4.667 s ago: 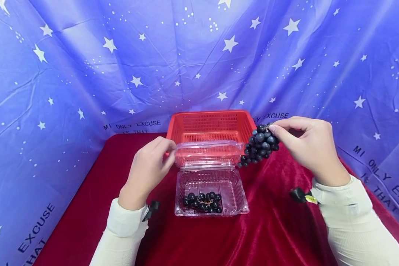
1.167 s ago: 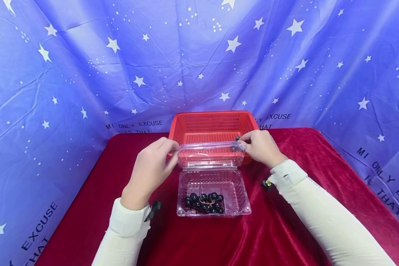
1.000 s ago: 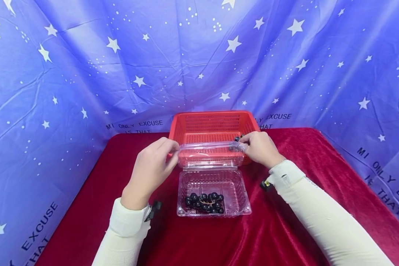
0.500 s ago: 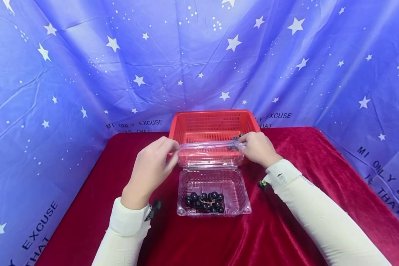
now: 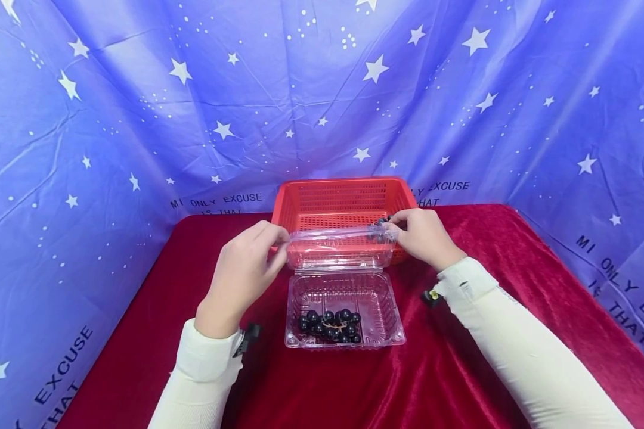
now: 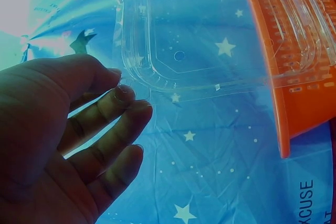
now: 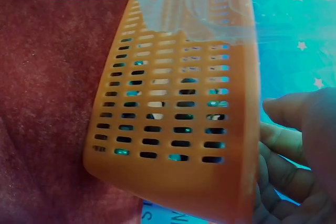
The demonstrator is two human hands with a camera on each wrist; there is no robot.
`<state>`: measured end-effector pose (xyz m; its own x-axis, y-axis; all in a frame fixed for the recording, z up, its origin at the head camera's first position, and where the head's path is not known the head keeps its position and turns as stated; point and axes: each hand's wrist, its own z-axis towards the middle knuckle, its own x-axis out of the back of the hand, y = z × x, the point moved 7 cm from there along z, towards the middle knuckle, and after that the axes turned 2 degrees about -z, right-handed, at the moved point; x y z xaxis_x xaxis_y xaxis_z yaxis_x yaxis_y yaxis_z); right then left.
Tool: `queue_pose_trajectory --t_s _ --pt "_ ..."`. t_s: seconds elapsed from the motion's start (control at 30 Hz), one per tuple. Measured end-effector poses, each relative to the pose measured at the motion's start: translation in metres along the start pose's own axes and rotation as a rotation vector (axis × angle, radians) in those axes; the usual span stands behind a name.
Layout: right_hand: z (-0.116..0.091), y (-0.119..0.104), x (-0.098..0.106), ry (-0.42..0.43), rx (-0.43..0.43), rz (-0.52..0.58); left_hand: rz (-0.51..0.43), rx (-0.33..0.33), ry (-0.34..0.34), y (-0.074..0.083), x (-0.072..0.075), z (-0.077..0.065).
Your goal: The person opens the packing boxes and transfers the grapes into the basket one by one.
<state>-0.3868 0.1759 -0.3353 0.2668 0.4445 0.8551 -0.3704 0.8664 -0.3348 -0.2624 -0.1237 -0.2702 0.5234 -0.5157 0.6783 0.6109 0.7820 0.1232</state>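
My left hand (image 5: 245, 271) pinches the left corner of the raised transparent lid (image 6: 210, 85) of a plastic clamshell box. The box's base (image 5: 375, 292) lies before it and holds a small bunch of black grapes (image 5: 330, 328) on its left front. My right hand (image 5: 424, 235) is at the right end of the red basket (image 5: 349, 187), fingers dipping over the rim. Beside its fingertips, dark grapes (image 5: 384, 220) lie in the basket, partly behind the lid. In the right wrist view the thumb stands apart from the relaxed fingers (image 7: 286, 177), whose tips the basket rim hides.
Dark red velvet cloth (image 5: 434, 363) covers the table. Behind it hangs a blue curtain (image 5: 322, 89) with white stars. The basket stands right behind the clamshell, and the lid leans up in front of it.
My right hand has brought the big bunch of grapes from beside the basket down into its right end, let go and lifted slightly. The left hand keeps its hold on the lid.
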Motion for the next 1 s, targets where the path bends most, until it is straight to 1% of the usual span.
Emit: queue_pose_trajectory --t_s 0.3,0.67,0.8,1.0 --pt "-0.011 -0.004 0.017 0.041 -0.007 0.037 -0.001 -0.007 0.009 0.001 0.0 0.0" --pt "-0.025 -0.012 0.044 0.077 -0.042 0.12 -0.001 -0.006 0.014 0.0 0.0 -0.001" --pt "-0.032 -0.018 0.051 0.077 -0.041 0.125 -0.001 -0.009 0.015 0.0 0.0 0.0" --pt "-0.039 -0.021 0.057 0.102 -0.047 0.126 0.003 -0.008 0.011 0.0 0.0 0.0"
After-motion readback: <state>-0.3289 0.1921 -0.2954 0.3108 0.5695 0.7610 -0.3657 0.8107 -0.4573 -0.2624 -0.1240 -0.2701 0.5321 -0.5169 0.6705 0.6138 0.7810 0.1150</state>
